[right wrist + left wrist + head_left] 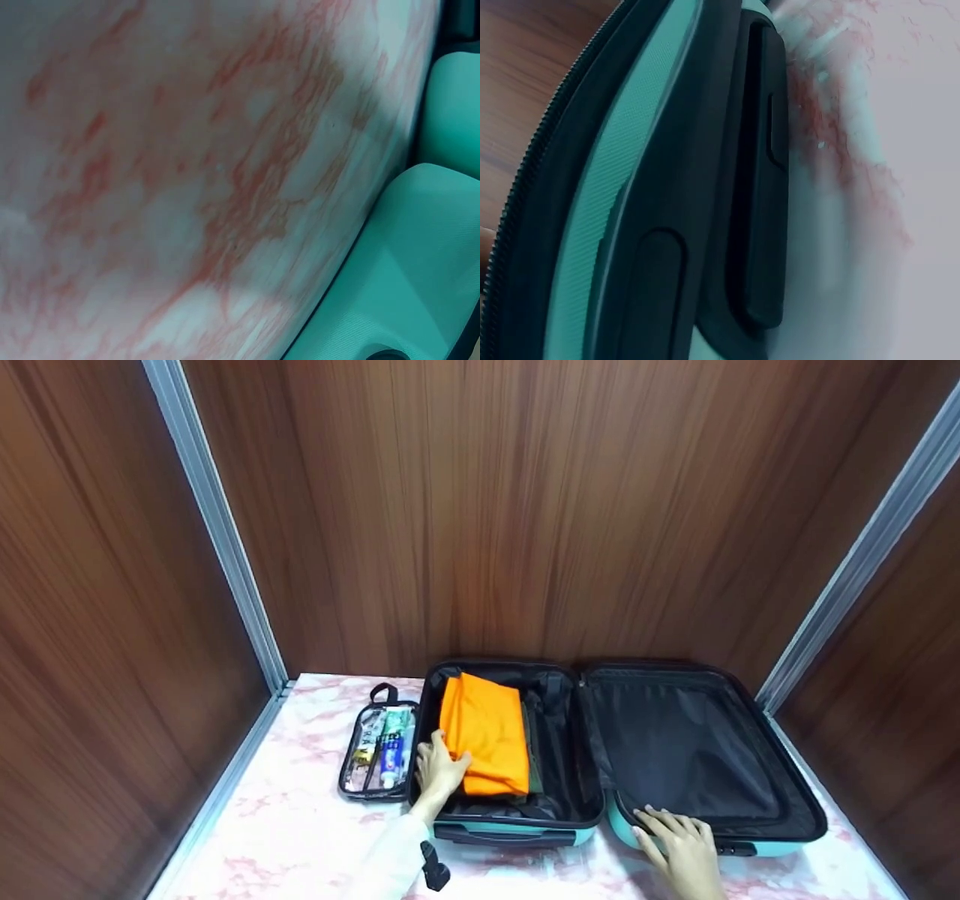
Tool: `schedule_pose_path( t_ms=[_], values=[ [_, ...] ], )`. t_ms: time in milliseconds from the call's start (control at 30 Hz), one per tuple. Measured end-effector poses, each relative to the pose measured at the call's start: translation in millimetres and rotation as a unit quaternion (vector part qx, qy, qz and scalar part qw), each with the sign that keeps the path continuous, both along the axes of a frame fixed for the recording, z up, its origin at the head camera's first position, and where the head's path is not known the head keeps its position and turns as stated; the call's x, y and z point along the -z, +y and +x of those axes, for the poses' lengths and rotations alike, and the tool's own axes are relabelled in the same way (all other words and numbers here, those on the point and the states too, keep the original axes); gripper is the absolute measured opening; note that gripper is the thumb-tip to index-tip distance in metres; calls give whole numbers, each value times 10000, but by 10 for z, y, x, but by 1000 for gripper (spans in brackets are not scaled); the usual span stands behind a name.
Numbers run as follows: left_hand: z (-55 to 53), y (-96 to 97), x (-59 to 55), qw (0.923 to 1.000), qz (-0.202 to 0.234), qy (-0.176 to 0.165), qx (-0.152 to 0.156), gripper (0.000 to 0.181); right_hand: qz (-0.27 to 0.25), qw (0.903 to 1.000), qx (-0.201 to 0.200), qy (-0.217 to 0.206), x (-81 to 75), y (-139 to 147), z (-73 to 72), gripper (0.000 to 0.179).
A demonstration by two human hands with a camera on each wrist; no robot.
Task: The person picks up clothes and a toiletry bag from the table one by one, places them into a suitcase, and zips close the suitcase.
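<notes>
From my head, my left hand, spread and relaxed, touches the near left edge of the cloth, lengthwise away from me in the case; my right hand, farther off, rests unclenched on the lid. Left wrist: handle, no cloth. Right wrist: table.

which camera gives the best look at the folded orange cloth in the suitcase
The head view: it shows the folded orange cloth almost whole in the open suitcase, with the left hand overlapping its left edge. Neither wrist view shows any of it.
</notes>
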State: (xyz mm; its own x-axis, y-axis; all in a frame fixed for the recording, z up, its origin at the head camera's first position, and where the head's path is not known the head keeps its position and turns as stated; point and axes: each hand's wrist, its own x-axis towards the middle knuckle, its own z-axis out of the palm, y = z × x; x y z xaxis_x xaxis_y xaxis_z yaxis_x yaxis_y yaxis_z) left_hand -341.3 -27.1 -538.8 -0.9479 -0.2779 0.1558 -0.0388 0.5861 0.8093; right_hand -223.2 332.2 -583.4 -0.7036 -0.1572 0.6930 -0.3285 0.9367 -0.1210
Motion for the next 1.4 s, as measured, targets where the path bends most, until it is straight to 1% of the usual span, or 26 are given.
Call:
schedule_pose_path(
  t_ms=[67, 133, 200, 233, 333, 433, 500, 567, 667, 733, 833, 900, 967, 1067, 1133, 1167, 1233, 1333, 1400],
  values=[
    [0, 11, 6, 9992, -236, 328, 53, 60, 5, 10000, -4, 8, 1, -2, -1, 29],
    [9, 27, 11, 9961, -499, 708, 155, 57, 11, 10000, -1, 3, 5, 0, -4, 29],
    [16, 45, 26, 9920, -717, 989, 326, 50, 1, 10000, -8, -26, 10, 4, -8, 29],
    [22, 54, 33, 9903, -786, 1061, 444, 47, -5, 10000, -13, -38, 13, 5, -10, 30],
    [33, 72, 57, 9876, -846, 987, 885, 47, -28, 10000, -26, -61, 19, 12, -14, 30],
    [42, 76, 79, 9855, -814, 577, 1372, 60, -31, 10000, -32, -62, 23, 18, -20, 30],
    [42, 71, 87, 9820, -846, 363, 1648, 66, -29, 10000, -19, -61, 26, 22, -25, 30],
    [34, 63, 95, 9783, -868, 205, 1872, 69, -35, 10000, 3, -57, 30, 24, -27, 30],
    [25, 50, 93, 9747, -884, 152, 2049, 68, -34, 10000, 47, -42, 33, 23, -27, 29],
    [28, 45, 93, 9742, -850, 127, 2087, 68, -39, 10000, 59, -39, 34, 19, -27, 29],
    [41, 53, 100, 9753, -811, 22, 2053, 68, -33, 10000, 61, -45, 35, 15, -31, 28],
    [47, 67, 107, 9772, -786, -20, 1970, 68, -37, 10000, 51, -37, 35, 16, -35, 28],
    [54, 80, 121, 9805, -800, 45, 1797, 66, -42, 10000, 44, -39, 41, 14, -32, 28],
    [47, 93, 134, 9852, -894, 450, 1394, 60, -61, 10000, 33, -28, 45, 14, -28, 29],
    [43, 94, 140, 9850, -1014, 763, 1169, 56, -71, 10000, 23, -6, 47, 14, -28, 29],
    [42, 93, 143, 9842, -1064, 867, 1117, 54, -75, 10000, 10, 10, 50, 15, -28, 29],
    [40, 90, 147, 9833, -1101, 883, 1151, 53, -59, 10000, -40, 63, 51, 23, -30, 30],
    [36, 91, 153, 9830, -1039, 701, 1342, 53, -28, 9998, -126, 139, 49, 37, -34, 30],
    [30, 96, 151, 9838, -969, 595, 1389, 53, 5, 9998, -137, 166, 41, 41, -32, 30]
  ],
)
